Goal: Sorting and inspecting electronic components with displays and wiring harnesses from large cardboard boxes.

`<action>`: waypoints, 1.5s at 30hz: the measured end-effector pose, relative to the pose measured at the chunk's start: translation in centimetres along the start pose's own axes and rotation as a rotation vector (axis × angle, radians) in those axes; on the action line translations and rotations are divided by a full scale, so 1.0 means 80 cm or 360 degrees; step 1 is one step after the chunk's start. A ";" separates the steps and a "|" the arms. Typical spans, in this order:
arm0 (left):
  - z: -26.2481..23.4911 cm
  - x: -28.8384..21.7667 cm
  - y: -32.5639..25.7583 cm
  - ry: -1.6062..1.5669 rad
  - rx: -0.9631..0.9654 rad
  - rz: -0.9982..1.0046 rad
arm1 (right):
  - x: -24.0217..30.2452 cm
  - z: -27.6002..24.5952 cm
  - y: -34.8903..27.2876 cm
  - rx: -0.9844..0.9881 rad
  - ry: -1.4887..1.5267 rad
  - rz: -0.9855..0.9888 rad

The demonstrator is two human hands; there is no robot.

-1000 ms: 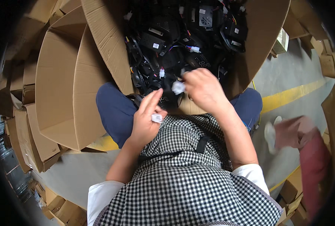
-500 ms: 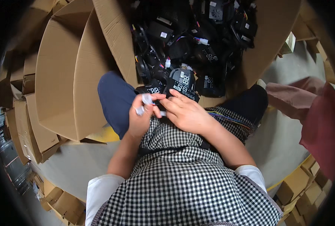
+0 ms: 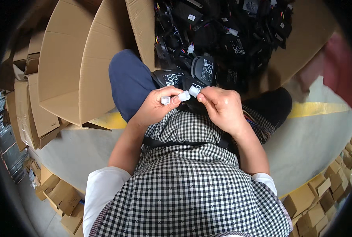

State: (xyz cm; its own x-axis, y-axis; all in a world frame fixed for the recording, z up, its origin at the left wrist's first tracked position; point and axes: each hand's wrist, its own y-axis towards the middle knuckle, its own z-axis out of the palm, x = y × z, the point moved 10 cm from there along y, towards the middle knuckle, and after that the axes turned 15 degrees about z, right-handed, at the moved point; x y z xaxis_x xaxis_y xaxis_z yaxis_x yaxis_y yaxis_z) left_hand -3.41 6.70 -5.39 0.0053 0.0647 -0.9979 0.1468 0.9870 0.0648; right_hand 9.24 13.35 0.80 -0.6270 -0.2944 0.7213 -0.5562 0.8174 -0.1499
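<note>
My left hand (image 3: 154,106) is closed on white plug connectors: one (image 3: 183,95) sits between thumb and forefinger, another (image 3: 165,100) pokes out among the fingers. Opposite it, my right hand (image 3: 224,106) pinches a further white connector (image 3: 194,91). The two pinched connectors face each other, almost touching; whether they meet I cannot tell. Just beyond my hands lie black display units (image 3: 170,76) with white segment digits. A second such unit (image 3: 203,70) leans near the middle. Coloured wires (image 3: 252,120) rest on my lap by the right forearm.
A large cardboard box (image 3: 302,47) stands open between my knees, heaped with black units, cables and white plugs. Tall open cartons (image 3: 67,59) are at the left. More cartons (image 3: 314,197) lie at the lower right. A person's red clothing (image 3: 339,71) shows at the right.
My hands have moved apart from their overlapped position, and a white connector now shows in the right fingers. The view has shifted. The person in red has moved farther up the picture.
</note>
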 end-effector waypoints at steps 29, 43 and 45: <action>0.002 -0.080 0.002 0.0701 -0.0430 0.0643 | -0.151 0.103 0.195 -0.0212 0.0021 0.0698; 0.001 -0.077 0.013 0.0556 -0.0346 0.0620 | -0.154 -0.060 0.147 -0.0711 0.0386 0.0577; 0.005 -0.079 0.013 0.0566 -0.0337 0.0630 | -0.151 -0.013 0.159 -0.0392 0.0048 0.0590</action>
State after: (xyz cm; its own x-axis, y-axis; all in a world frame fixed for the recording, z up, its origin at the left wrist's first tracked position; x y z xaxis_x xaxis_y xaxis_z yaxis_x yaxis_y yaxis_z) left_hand -2.88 7.29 1.01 -0.3189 0.4445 -0.8371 -0.0006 0.8831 0.4691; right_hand 10.32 27.81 -9.14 -0.7414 0.0523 0.6690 -0.1482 0.9596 -0.2392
